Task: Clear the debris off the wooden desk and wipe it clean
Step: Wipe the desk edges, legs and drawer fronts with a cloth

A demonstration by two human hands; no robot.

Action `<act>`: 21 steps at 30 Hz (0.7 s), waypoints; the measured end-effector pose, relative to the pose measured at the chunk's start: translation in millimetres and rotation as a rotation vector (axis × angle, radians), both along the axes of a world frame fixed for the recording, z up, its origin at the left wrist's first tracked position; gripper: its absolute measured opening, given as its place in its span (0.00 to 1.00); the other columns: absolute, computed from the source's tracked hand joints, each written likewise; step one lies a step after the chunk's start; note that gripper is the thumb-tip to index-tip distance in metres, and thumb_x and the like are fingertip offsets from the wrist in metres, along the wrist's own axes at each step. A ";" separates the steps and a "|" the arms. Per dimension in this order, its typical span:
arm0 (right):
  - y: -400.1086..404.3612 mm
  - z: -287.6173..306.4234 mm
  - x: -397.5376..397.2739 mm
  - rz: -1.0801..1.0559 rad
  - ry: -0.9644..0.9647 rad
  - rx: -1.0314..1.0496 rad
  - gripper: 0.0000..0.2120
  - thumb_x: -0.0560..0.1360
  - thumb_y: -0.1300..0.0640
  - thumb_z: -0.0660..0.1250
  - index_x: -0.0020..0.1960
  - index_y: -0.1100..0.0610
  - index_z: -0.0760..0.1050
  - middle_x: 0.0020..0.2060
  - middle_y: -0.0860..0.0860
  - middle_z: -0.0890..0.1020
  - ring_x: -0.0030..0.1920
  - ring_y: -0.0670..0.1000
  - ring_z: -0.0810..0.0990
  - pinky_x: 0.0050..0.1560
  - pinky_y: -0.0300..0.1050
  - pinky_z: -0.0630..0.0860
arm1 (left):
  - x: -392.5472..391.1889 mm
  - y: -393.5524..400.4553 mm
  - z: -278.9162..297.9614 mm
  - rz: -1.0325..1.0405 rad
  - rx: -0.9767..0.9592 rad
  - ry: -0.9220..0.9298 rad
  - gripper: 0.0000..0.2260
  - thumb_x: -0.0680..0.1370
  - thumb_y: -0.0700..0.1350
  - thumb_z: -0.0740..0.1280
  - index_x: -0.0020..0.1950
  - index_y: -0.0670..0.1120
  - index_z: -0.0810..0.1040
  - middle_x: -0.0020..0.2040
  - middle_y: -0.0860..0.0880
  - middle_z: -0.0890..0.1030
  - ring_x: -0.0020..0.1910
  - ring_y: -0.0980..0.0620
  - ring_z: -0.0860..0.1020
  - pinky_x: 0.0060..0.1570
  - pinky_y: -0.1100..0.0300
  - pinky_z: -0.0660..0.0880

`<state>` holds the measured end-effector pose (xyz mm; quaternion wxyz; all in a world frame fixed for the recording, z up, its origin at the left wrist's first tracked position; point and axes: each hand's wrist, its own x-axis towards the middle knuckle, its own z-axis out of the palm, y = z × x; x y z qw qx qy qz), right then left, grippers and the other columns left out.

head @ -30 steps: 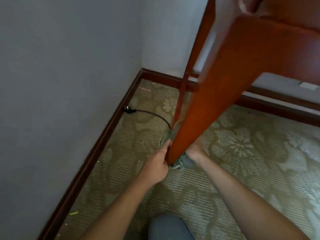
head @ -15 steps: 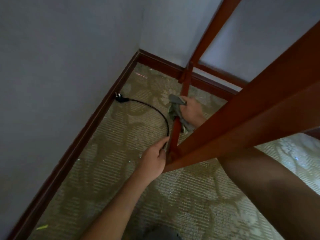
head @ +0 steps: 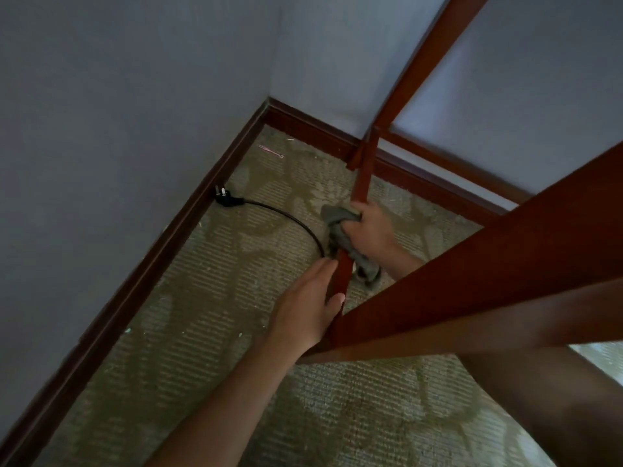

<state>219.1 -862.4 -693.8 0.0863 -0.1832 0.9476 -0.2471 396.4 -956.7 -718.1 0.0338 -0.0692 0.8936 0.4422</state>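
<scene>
Higher now, right hand (head: 369,230) rubs cloth (head: 337,227) along desk rail (head: 362,183).

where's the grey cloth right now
In the head view, just right of centre, the grey cloth is wrapped around the desk's low wooden rail, gripped by the right hand, beside the black cable.

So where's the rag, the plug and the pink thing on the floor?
rag (head: 338,220): head view, upper fold beside the right hand.
plug (head: 225,199): head view, black body by the skirting.
pink thing (head: 270,152): head view, its middle.
</scene>
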 end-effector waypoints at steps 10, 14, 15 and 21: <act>17.7 12.5 29.6 0.204 -0.032 0.249 0.25 0.81 0.45 0.66 0.77 0.44 0.69 0.66 0.55 0.70 0.64 0.59 0.73 0.64 0.49 0.73 | -11.2 1.6 -9.3 -0.074 -0.287 0.223 0.23 0.84 0.55 0.63 0.77 0.46 0.72 0.73 0.49 0.76 0.71 0.50 0.75 0.70 0.56 0.70; 9.8 24.3 -11.1 0.327 0.050 0.323 0.14 0.79 0.45 0.65 0.61 0.48 0.80 0.53 0.51 0.79 0.53 0.55 0.80 0.52 0.48 0.78 | -6.7 4.9 -25.1 0.009 -0.417 0.390 0.17 0.78 0.54 0.72 0.62 0.47 0.85 0.61 0.48 0.83 0.58 0.50 0.82 0.56 0.55 0.80; -1.0 29.6 -33.8 0.270 0.096 0.379 0.16 0.79 0.44 0.65 0.64 0.48 0.78 0.56 0.52 0.76 0.53 0.56 0.79 0.52 0.48 0.78 | -7.2 4.5 -24.9 0.014 -0.454 0.403 0.16 0.79 0.55 0.70 0.62 0.47 0.85 0.62 0.49 0.83 0.60 0.50 0.82 0.57 0.55 0.79; -38.1 29.5 -70.7 0.092 0.195 0.662 0.19 0.77 0.42 0.68 0.64 0.50 0.79 0.70 0.56 0.60 0.52 0.60 0.79 0.53 0.53 0.80 | -10.0 1.6 -16.0 0.033 -0.470 0.347 0.22 0.81 0.58 0.59 0.65 0.47 0.81 0.67 0.49 0.78 0.69 0.49 0.75 0.67 0.53 0.73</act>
